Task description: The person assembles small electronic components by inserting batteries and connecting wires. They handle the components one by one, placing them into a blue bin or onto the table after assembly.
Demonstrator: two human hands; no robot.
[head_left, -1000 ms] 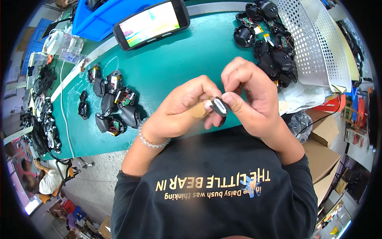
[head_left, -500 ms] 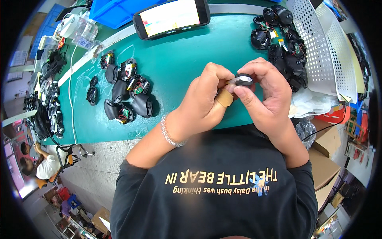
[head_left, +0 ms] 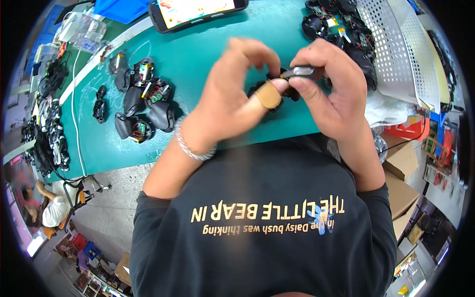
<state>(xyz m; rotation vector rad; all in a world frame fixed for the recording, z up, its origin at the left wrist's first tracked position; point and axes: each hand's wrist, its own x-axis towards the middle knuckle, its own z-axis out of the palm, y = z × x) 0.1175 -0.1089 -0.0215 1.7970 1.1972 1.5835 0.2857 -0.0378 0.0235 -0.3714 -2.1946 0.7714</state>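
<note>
Small black part pinched between both hands

Small black part (head_left: 299, 73) sits up in front of the chest, above the near edge of the green tabletop (head_left: 198, 64), gripped from both sides. The right hand (head_left: 329, 94) pinches it from above and below with fingertips and thumb. The left hand (head_left: 232, 94) meets it with fingers curled in, its tan-taped thumb (head_left: 269, 95) pressing against the part's underside. A beaded bracelet (head_left: 190, 146) circles the left wrist.

Further out on the tabletop, to the left, lies a cluster of dark shells with open wiring (head_left: 141, 101). Another heap of black parts (head_left: 341, 24) sits at the far right, just beside a white perforated tray (head_left: 396, 54). A phone with a lit screen (head_left: 198, 11) lies at the far edge, and cardboard boxes (head_left: 401, 163) stand below the tabletop on the right.
</note>
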